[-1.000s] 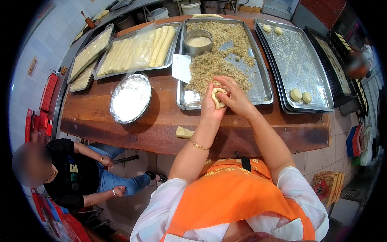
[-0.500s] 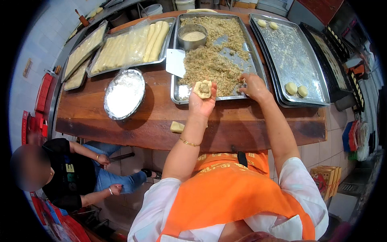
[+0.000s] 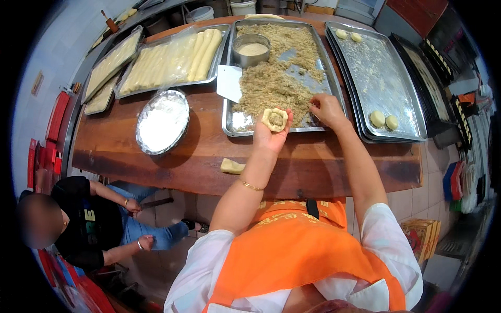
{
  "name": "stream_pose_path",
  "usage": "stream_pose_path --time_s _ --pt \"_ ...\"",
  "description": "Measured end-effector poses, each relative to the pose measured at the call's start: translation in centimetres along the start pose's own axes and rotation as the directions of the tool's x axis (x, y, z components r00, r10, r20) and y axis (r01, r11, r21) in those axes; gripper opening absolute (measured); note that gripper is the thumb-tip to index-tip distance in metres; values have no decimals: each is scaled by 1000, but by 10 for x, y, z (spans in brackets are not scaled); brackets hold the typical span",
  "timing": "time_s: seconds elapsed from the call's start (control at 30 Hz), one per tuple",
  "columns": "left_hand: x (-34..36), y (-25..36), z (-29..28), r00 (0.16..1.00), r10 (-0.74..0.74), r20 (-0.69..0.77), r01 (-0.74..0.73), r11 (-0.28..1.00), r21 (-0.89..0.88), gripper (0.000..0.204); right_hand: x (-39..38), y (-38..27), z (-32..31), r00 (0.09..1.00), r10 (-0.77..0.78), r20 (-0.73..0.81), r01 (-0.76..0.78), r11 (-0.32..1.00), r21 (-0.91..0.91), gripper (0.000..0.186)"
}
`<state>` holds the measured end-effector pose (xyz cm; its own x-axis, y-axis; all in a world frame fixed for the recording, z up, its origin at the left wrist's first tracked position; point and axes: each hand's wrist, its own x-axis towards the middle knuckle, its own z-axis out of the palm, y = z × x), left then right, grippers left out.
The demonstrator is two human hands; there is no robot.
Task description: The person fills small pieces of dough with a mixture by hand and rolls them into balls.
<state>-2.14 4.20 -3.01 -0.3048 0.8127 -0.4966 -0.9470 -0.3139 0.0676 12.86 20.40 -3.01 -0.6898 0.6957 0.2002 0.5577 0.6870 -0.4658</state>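
Note:
My left hand (image 3: 270,134) holds a flattened round of dough (image 3: 274,119) cupped in its palm, with a bit of crumbly filling in its middle. It hovers over the near edge of a metal tray (image 3: 231,118) heaped with brown crumbly filling (image 3: 271,86). My right hand (image 3: 326,108) reaches into the near right part of that tray, fingers pinched at the filling. A small lump of dough (image 3: 231,166) lies on the wooden table (image 3: 172,156) just left of my left forearm.
A metal bowl (image 3: 251,48) sits at the filling tray's far end, a round pan of white flour (image 3: 162,121) to its left. Trays of long dough logs (image 3: 175,56) lie far left. A tray (image 3: 386,78) on the right holds several dough balls (image 3: 384,120). A seated person (image 3: 78,224) is below left.
My hands have come apart: the left keeps the dough round over the tray's edge while the right has moved right into the filling.

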Motion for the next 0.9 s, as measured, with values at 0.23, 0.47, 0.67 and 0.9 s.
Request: stream_pose_path --time_s 0.23,0.47,0.67,0.9 --pt "26 -11 -13 995 4 105 -5 1000 10 35 -20 -93 -29 960 -238 -150 275 907 318 21" --pt "17 -17 -4 994 51 92 -62 991 120 38 -27 -104 -11 919 -375 -122 394 868 301 33" --pt "12 -18 -1 996 56 68 -62 993 97 37 -27 -106 -12 904 -398 -155 427 855 293 29" --pt "12 -18 -12 995 103 -16 -97 967 236 29 -38 -111 -1 834 -545 -86 546 838 -11 20"
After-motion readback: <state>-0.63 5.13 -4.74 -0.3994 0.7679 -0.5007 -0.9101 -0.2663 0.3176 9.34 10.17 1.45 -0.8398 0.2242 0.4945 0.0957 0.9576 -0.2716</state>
